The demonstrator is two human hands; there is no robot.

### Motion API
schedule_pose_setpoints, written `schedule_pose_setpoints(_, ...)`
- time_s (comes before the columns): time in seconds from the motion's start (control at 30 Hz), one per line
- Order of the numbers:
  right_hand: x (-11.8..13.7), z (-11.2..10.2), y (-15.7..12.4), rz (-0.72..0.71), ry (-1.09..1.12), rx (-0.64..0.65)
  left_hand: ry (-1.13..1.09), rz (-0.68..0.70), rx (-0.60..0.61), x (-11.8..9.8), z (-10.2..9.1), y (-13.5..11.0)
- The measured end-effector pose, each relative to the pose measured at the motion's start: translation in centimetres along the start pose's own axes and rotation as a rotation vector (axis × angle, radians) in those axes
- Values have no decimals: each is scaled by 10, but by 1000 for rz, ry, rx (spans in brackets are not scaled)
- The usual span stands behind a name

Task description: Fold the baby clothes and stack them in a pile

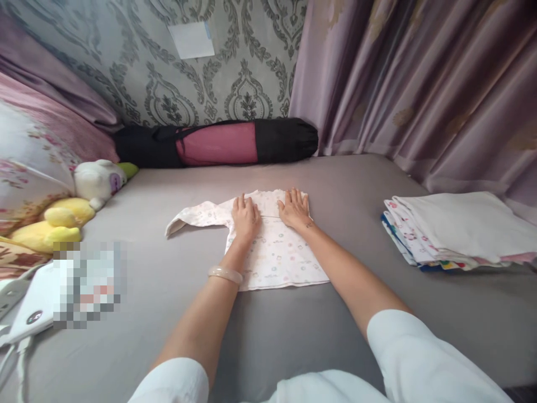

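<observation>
A small white long-sleeved shirt (279,257) with a faint pastel print lies flat on the grey bed sheet. One sleeve (197,215) stretches out to the left; the other appears folded in across the upper part. My left hand (246,217) rests on the shirt near the base of the outstretched sleeve, fingers flat. My right hand (294,208) presses down by the upper right edge, its fingers spread. Both palms touch the fabric, and neither hand grips anything. A pale bangle (225,275) circles my left wrist.
Folded clothes (461,229) are stacked at the right. A black and pink rolled bag (218,143) lies along the wall. Plush toys (98,182) and a flowered pillow (29,151) sit at the left, near a white device (39,296) with cables. Curtains (411,84) hang at the right.
</observation>
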State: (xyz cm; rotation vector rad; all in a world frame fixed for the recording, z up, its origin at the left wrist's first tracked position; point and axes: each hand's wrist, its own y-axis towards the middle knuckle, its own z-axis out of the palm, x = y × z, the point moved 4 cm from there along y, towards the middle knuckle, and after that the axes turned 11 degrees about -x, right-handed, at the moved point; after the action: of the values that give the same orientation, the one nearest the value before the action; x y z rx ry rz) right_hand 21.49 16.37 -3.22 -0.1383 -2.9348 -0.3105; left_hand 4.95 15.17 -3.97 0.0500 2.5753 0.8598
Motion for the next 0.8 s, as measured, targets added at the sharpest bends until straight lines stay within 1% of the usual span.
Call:
schedule_pose_setpoints(0.1, -1, 6, 0, 11, -2, 8, 76, 70, 133, -9, 6, -3)
schedule_pose_setpoints(0.17, -2, 7, 0, 11, -11, 15, 121, 69, 214, -11, 8, -4)
schedule_pose_setpoints(0.23, -2, 6, 1, 12, -17, 27, 157, 63, 256, -12, 9, -4)
schedule_pose_setpoints(0.37, -1, 4, 3, 27, -21, 64, 189, 67, 277, -13, 8, -4)
schedule_pose_setpoints(0.43, 4, 2, 4, 7, -20, 29, 188, 65, 285, -13, 9, -4)
schedule_pose_setpoints(0.53, 15, 2, 6, -73, 14, -40, 179, 63, 303, -14, 10, -4)
schedule_pose_setpoints(0.6, 20, 5, 6, -103, 41, -30, 170, 63, 312, -14, 10, -4)
schedule_pose_setpoints(0.7, 23, 11, 5, -104, 56, 1, 162, 54, 330, -13, 12, -3)
schedule_pose_setpoints(0.8, 22, 14, 6, -98, 51, 4, 162, 50, 335, -12, 13, -3)
